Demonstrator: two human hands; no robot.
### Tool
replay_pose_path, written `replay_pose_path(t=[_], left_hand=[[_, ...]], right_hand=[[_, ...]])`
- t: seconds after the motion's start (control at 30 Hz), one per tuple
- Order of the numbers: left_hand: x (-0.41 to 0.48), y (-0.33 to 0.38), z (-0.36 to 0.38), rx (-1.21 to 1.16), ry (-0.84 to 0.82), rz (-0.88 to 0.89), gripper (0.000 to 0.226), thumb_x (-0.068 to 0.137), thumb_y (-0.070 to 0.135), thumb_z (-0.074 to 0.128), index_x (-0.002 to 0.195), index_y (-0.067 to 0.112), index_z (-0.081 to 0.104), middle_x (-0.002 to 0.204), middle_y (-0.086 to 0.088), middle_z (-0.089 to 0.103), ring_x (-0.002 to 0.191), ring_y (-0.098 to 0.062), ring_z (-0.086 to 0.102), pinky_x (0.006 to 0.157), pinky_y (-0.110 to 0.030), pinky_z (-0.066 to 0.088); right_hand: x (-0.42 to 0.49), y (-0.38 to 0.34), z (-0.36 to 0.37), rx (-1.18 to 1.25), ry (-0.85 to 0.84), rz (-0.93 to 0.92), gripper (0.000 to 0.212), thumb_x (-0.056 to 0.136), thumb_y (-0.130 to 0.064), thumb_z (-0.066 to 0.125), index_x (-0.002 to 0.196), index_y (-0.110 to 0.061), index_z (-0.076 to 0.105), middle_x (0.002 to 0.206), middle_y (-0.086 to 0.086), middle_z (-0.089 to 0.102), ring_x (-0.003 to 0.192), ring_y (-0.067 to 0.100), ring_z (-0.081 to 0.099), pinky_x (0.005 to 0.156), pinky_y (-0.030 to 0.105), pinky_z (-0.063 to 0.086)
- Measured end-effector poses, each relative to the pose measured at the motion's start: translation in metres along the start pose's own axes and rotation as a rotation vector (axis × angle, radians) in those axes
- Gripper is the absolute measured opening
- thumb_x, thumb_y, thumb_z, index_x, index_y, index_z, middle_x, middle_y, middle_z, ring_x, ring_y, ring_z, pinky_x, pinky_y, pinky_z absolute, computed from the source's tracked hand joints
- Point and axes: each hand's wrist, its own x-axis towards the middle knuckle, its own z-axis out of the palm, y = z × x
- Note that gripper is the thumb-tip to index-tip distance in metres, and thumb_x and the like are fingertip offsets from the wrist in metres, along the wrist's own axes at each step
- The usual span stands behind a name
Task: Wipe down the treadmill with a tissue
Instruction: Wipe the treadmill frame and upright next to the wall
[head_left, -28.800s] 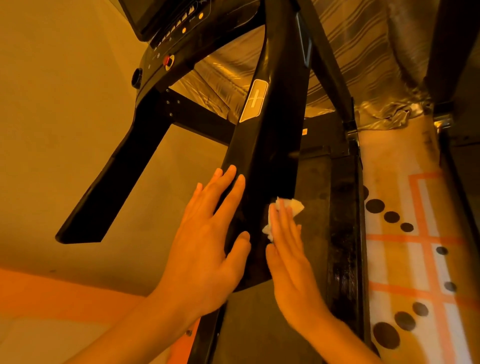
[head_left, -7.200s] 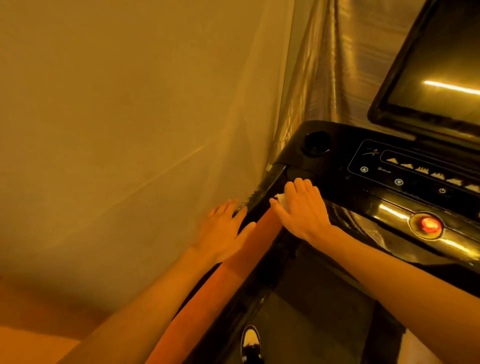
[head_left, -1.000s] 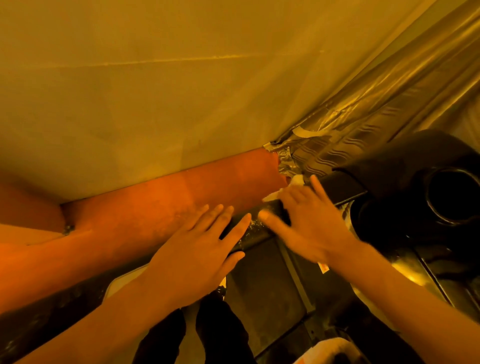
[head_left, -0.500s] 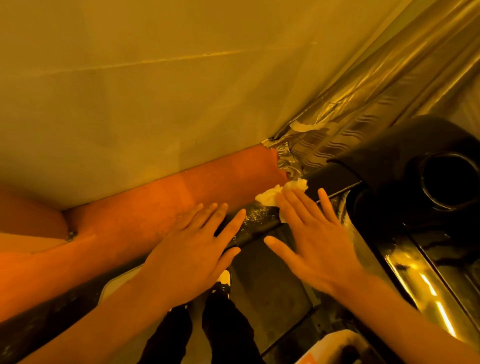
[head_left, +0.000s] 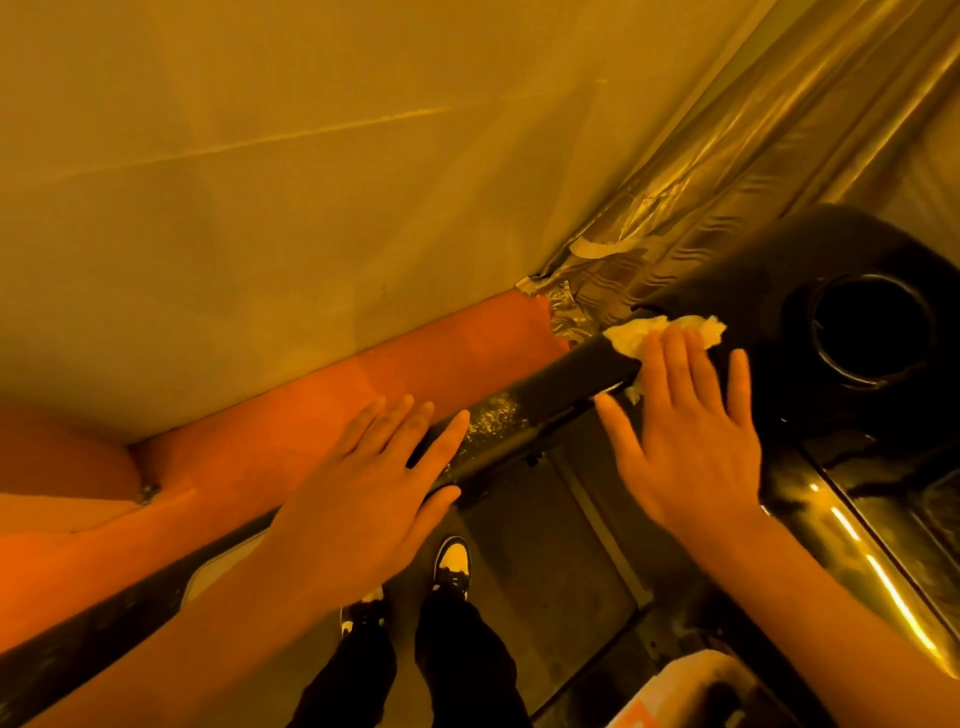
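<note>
Pale crumpled tissue (head_left: 670, 328) lies on the black treadmill (head_left: 769, 270), where the side handrail (head_left: 566, 387) meets the console. The right hand (head_left: 685, 436) presses it down with fingers (head_left: 675, 364) straight and spread, not curled round it. The tissue sits under their tips and pokes out at their 12 o'clock (a scrap shows beside the thumb too). At the tissue's 8 o'clock the left hand (head_left: 363, 499) rests flat on the rail, fingers extended, holding nothing. A cup holder (head_left: 872, 327) sits at the tissue's 3 o'clock.

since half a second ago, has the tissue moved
Yes. The tissue under the right hand has slid up the handrail toward the cup holder.
</note>
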Motion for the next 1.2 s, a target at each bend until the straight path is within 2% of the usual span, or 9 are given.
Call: replay_pose_path(t=[0.07, 0.27, 0.4, 0.47, 0.57, 0.63, 0.8, 0.97, 1.2], left_hand=[[0.000, 0.000, 0.000, -0.005, 0.001, -0.006, 0.064, 0.107, 0.052, 0.025, 0.157, 0.017, 0.041, 0.146, -0.019, 0.059, 0.138, -0.040, 0.053, 0.115, -0.056, 0.040], [-0.002, 0.000, 0.000, -0.011, -0.016, -0.011, 0.063, 0.108, 0.052, 0.024, 0.158, 0.018, 0.040, 0.149, -0.018, 0.056, 0.141, -0.038, 0.050, 0.115, -0.055, 0.042], [-0.001, -0.001, 0.001, -0.010, -0.025, -0.006, 0.063, 0.109, 0.052, 0.022, 0.160, 0.018, 0.036, 0.149, -0.018, 0.055, 0.142, -0.038, 0.049, 0.116, -0.056, 0.041], [-0.001, 0.000, 0.000, -0.016, -0.029, -0.012, 0.063, 0.109, 0.053, 0.021, 0.160, 0.018, 0.037, 0.149, -0.018, 0.056, 0.141, -0.038, 0.050, 0.116, -0.056, 0.041], [-0.001, 0.000, -0.001, -0.027, -0.027, -0.016, 0.063, 0.109, 0.053, 0.022, 0.159, 0.018, 0.037, 0.147, -0.018, 0.057, 0.140, -0.038, 0.051, 0.115, -0.055, 0.042], [-0.001, 0.000, 0.000, -0.035, -0.026, -0.018, 0.063, 0.109, 0.053, 0.022, 0.160, 0.019, 0.036, 0.148, -0.017, 0.057, 0.141, -0.037, 0.050, 0.115, -0.055, 0.042], [-0.002, 0.001, 0.001, -0.044, -0.013, -0.029, 0.062, 0.110, 0.053, 0.018, 0.161, 0.021, 0.033, 0.151, -0.016, 0.054, 0.144, -0.036, 0.047, 0.117, -0.054, 0.040], [-0.003, 0.001, 0.001, -0.046, -0.005, -0.034, 0.062, 0.108, 0.053, 0.023, 0.160, 0.021, 0.035, 0.151, -0.016, 0.054, 0.144, -0.036, 0.047, 0.119, -0.052, 0.037], [-0.003, 0.001, 0.003, -0.054, 0.004, -0.021, 0.063, 0.108, 0.053, 0.023, 0.160, 0.020, 0.035, 0.151, -0.019, 0.054, 0.145, -0.038, 0.046, 0.118, -0.055, 0.038]], right_hand=[[0.003, -0.015, -0.002, 0.055, -0.010, 0.106, 0.093, 0.102, -0.070, 0.002, 0.162, -0.003, 0.024, 0.168, 0.020, 0.023, 0.159, 0.032, 0.013, 0.129, 0.053, 0.002], [-0.038, -0.059, 0.008, 0.180, -0.056, -0.150, 0.091, 0.103, -0.072, 0.007, 0.163, -0.007, 0.022, 0.171, 0.014, 0.018, 0.160, 0.028, 0.007, 0.130, 0.047, -0.002], [0.014, -0.010, -0.001, 0.078, -0.025, 0.042, 0.097, 0.100, -0.072, -0.004, 0.161, -0.004, 0.028, 0.168, 0.017, 0.027, 0.159, 0.028, 0.014, 0.129, 0.053, 0.002], [0.012, -0.032, -0.006, 0.131, -0.050, 0.072, 0.101, 0.098, -0.075, -0.007, 0.162, -0.003, 0.026, 0.169, 0.018, 0.023, 0.160, 0.030, 0.009, 0.129, 0.052, -0.001], [-0.030, -0.071, -0.001, 0.213, -0.126, -0.124, 0.097, 0.098, -0.078, 0.002, 0.164, -0.009, 0.017, 0.171, 0.012, 0.011, 0.160, 0.029, 0.000, 0.129, 0.048, -0.005], [-0.027, -0.057, -0.002, 0.191, -0.123, -0.210, 0.093, 0.100, -0.077, 0.004, 0.163, -0.011, 0.025, 0.170, 0.011, 0.020, 0.160, 0.027, 0.009, 0.129, 0.047, -0.004], [0.050, -0.016, -0.015, 0.112, -0.116, 0.055, 0.107, 0.092, -0.079, -0.013, 0.153, -0.015, 0.047, 0.163, 0.008, 0.039, 0.159, 0.023, 0.017, 0.128, 0.053, -0.006], [-0.011, -0.069, -0.022, 0.148, -0.262, -0.267, 0.102, 0.092, -0.083, -0.009, 0.163, -0.017, 0.023, 0.170, 0.007, 0.019, 0.160, 0.024, 0.005, 0.128, 0.046, -0.010], [0.082, -0.018, -0.015, 0.025, -0.232, -0.097, 0.124, 0.080, -0.087, -0.020, 0.138, -0.015, 0.063, 0.151, 0.009, 0.055, 0.153, 0.023, 0.031, 0.129, 0.052, -0.003]])
